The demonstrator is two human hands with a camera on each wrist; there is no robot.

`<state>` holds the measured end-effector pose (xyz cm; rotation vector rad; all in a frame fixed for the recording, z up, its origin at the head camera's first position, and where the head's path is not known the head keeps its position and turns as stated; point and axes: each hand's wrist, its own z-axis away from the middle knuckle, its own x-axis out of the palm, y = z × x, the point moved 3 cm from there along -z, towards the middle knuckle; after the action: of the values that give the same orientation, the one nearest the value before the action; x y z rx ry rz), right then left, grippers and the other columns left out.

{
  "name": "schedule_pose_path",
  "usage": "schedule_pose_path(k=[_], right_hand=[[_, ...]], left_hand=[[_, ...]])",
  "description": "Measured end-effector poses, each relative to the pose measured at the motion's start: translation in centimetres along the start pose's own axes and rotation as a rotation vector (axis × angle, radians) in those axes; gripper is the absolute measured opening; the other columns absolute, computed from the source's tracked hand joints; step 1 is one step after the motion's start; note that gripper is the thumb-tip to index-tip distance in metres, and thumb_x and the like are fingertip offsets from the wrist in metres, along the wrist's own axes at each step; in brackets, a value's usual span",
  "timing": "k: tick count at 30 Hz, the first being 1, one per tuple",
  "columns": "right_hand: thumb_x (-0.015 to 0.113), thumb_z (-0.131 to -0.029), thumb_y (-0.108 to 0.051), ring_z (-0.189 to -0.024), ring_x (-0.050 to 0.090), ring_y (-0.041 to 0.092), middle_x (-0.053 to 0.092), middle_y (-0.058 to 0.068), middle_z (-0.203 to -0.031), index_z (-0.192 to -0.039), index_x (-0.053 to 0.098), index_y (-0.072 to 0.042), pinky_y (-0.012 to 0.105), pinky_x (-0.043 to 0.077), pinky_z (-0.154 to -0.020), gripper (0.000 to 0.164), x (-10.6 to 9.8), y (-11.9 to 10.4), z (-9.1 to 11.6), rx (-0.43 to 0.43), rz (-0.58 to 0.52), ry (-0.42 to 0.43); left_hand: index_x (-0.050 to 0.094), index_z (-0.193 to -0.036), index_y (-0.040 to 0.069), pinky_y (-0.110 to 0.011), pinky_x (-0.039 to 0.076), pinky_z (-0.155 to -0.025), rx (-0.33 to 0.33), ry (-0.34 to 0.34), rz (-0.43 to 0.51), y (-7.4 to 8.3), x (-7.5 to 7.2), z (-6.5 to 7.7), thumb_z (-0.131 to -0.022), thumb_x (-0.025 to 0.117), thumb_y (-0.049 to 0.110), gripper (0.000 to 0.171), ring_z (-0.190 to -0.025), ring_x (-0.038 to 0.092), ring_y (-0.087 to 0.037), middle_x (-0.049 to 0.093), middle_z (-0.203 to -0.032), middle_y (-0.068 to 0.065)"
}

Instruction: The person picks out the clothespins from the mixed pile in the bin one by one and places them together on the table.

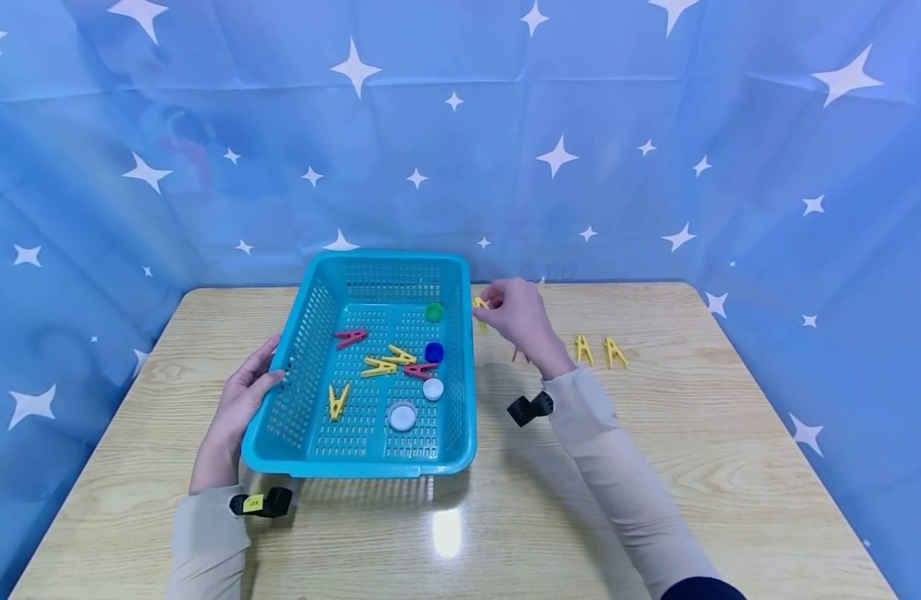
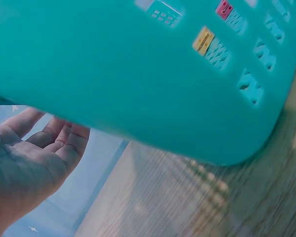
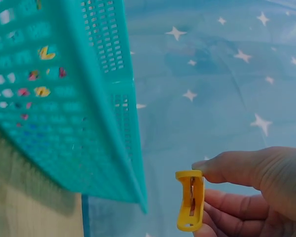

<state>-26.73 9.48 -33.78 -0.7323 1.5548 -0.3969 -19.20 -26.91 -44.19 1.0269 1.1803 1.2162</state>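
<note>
My left hand (image 1: 242,400) grips the left side of a blue plastic basket (image 1: 471,375), its curled fingers showing under the wall in the left wrist view. Just beyond the basket's right rim, my right hand (image 1: 518,312) pinches a yellow clothespin (image 3: 191,200) between thumb and fingers. Inside the basket lie yellow clothespins (image 1: 338,402) and red clothespins (image 1: 351,337). Along its right half are a green bottle cap (image 1: 433,312), a blue bottle cap (image 1: 433,352), a white cap (image 1: 432,389) and a larger white round cap (image 1: 402,417).
To the right of my right hand, two yellow clothespins (image 1: 615,352) lie on the wooden table (image 1: 715,450). A red clothespin (image 1: 517,354) is partly hidden behind my right wrist. A blue curtain with white stars (image 1: 558,156) hangs behind and beside the table.
</note>
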Motion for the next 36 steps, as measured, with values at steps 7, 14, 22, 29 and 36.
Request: schedule_pose_path(k=[7, 14, 22, 29, 36], right_hand=[[0.069, -0.084, -0.013, -0.076, 0.059, 0.024, 0.065, 0.014, -0.087, -0.097, 0.069, 0.002, 0.038, 0.049, -0.071, 0.02, -0.5, 2.0, 1.4, 0.002, 0.023, 0.011], [0.069, -0.085, -0.013, -0.059, 0.057, 0.017, 0.064, 0.013, -0.084, -0.1, 0.067, 0.002, 0.032, 0.049, -0.061, 0.022, -0.4, 4.2, 2.5, 0.05, 0.02, 0.0], [0.07, -0.084, -0.012, -0.066, 0.056, 0.019, 0.063, 0.011, -0.078, -0.094, 0.068, 0.003, 0.03, 0.046, -0.059, 0.017, -0.1, 6.4, 3.6, 0.051, 0.009, 0.019], [0.071, -0.082, -0.009, -0.066, 0.056, 0.02, 0.062, 0.011, -0.074, -0.089, 0.068, 0.004, 0.03, 0.044, -0.058, 0.015, 0.6, 8.3, 4.2, 0.054, 0.002, 0.036], [0.072, -0.081, -0.008, -0.061, 0.051, 0.016, 0.06, 0.009, -0.072, -0.086, 0.067, 0.004, 0.027, 0.041, -0.055, 0.014, 2.0, 10.1, 4.5, 0.143, 0.01, 0.002]], left_hand=[[0.026, -0.15, 0.022, -0.018, 0.047, -0.078, 0.024, 0.0, -0.001, -0.1, 0.0, 0.1, -0.098, 0.049, 0.023, 0.057, -0.111, 0.044, -0.009, 0.036, -0.138, -0.007], [0.028, -0.149, 0.022, -0.018, 0.048, -0.077, 0.041, 0.001, 0.011, -0.1, 0.1, 0.0, -0.097, 0.051, 0.024, 0.057, -0.109, 0.044, -0.008, 0.04, -0.134, -0.003], [0.027, -0.149, 0.023, -0.017, 0.047, -0.079, 0.025, 0.001, 0.008, -0.1, 0.0, 0.1, -0.098, 0.049, 0.023, 0.056, -0.112, 0.043, -0.008, 0.037, -0.138, -0.005], [0.028, -0.149, 0.022, -0.017, 0.047, -0.078, 0.041, 0.003, 0.0, -0.1, 0.0, 0.1, -0.098, 0.049, 0.024, 0.055, -0.109, 0.045, -0.006, 0.041, -0.132, 0.001], [0.028, -0.149, 0.022, -0.018, 0.047, -0.078, 0.029, 0.002, 0.012, -0.1, 0.0, 0.2, -0.098, 0.049, 0.023, 0.056, -0.109, 0.044, -0.008, 0.042, -0.13, 0.002]])
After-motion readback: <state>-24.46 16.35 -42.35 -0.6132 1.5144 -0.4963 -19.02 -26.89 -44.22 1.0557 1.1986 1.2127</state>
